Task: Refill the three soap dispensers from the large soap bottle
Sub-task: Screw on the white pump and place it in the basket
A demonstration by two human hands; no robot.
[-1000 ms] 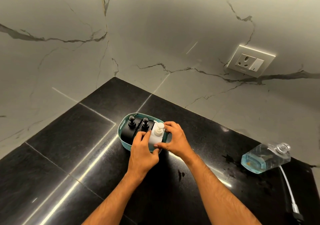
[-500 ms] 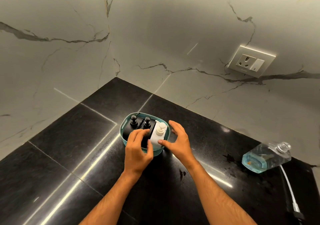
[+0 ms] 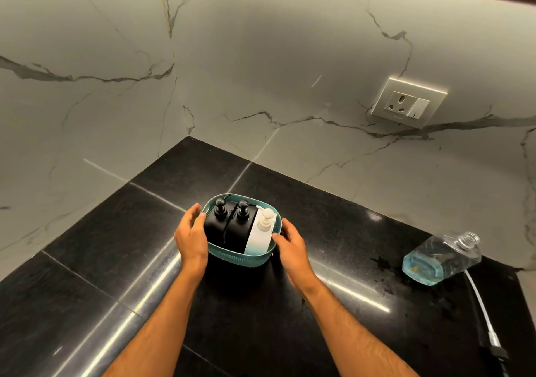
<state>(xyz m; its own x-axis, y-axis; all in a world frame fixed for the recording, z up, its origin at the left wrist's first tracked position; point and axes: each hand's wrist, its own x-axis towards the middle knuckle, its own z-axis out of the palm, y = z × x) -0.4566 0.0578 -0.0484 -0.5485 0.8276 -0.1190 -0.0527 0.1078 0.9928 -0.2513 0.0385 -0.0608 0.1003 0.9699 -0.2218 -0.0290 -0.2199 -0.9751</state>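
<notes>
Both hands flank the teal basket on the counter: left hand and right hand, fingers relaxed against its sides. Three dispensers stand inside; soap bottle lies well right. I'd press evenly, moving the basket level.

left hand, right hand, seemingly loosely open

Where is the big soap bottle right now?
The large soap bottle lies on its side at the right of the black counter, below the wall socket, apart from the teal basket.
</notes>
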